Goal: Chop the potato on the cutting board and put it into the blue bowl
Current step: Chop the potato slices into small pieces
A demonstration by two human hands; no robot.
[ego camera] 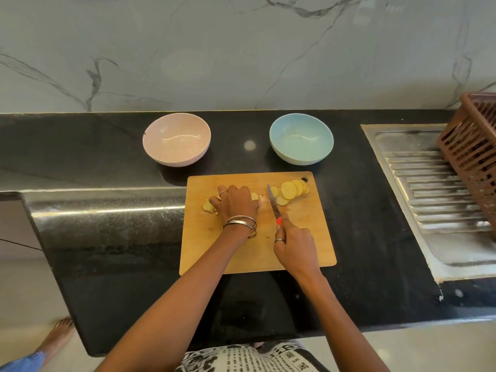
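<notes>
A wooden cutting board (241,253) lies on the black counter. My left hand (236,201) curls over the uncut part of the potato (208,206), which is mostly hidden under the fingers. My right hand (291,244) grips a red-handled knife (273,204); its blade points away from me, just right of the left hand. Several cut potato slices (290,190) lie in an overlapping pile at the board's far right corner. The blue bowl (301,139) stands behind the board to the right, with nothing in it.
A pink bowl (176,139) stands behind the board on the left. A steel sink drainboard (429,183) fills the right side, with a brown plastic basket (472,157) on it. A person's bare foot (57,336) shows on the floor at lower left.
</notes>
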